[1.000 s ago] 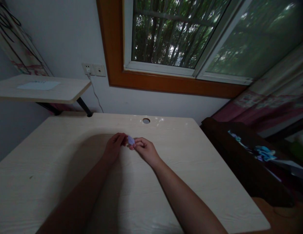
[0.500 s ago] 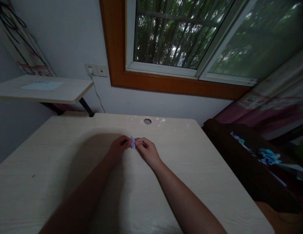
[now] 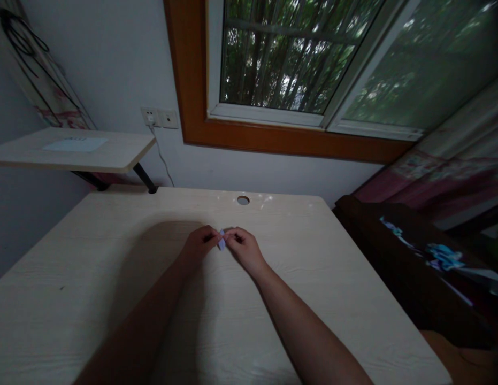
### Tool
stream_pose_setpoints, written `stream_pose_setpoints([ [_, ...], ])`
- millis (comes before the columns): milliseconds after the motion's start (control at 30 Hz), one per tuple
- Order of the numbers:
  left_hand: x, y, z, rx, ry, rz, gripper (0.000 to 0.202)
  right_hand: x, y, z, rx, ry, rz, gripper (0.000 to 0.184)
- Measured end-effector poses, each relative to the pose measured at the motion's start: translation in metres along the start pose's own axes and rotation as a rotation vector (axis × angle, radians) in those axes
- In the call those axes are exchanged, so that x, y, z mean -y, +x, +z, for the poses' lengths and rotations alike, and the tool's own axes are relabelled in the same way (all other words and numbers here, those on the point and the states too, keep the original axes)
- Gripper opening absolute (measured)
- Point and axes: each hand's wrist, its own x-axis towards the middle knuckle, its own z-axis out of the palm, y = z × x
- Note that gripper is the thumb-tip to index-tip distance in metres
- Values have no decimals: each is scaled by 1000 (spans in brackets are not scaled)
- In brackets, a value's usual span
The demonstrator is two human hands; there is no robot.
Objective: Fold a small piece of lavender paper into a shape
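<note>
Between my two hands is a small piece of folded lavender paper (image 3: pixel 222 244), just above or on the pale wooden table (image 3: pixel 240 321). My left hand (image 3: pixel 200 243) pinches its left side, with thumb and forefinger pressed together. From the other side my right hand (image 3: pixel 243 245) grips it the same way, the fingertips of both hands nearly meeting. The paper shows as a little sliver above and below the fingertips; its exact folds are too small to make out.
A raised shelf (image 3: pixel 128 155) with a sheet of paper (image 3: pixel 76 144) stands at the back left. A round cable hole (image 3: pixel 243 200) lies near the table's back edge. To the right, a dark bench (image 3: pixel 409 267) carries blue and purple paper pieces (image 3: pixel 445 257).
My left hand has moved slightly right, closer to my right hand. The lavender paper has turned and sits a little lower, with less of it showing between the fingers.
</note>
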Motion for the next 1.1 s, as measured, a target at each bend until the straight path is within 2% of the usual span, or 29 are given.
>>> stream_pose_setpoints([
  [333,-6,1,2,-29,52,18,19,-1,-2,-1,-68,-117,-66,15],
  [500,-6,0,2,-42,-125,-81,20,-1,-3,0,-115,-128,-52,20],
  [667,-7,-3,1,-89,-232,-115,24,-1,-6,2,-130,-142,-26,22],
  [900,-10,-4,2,-116,-153,-110,21,-2,-5,1,-148,-104,-16,22],
  [1100,-8,-4,4,-96,-121,-74,22,3,-6,3,-148,15,7,22],
])
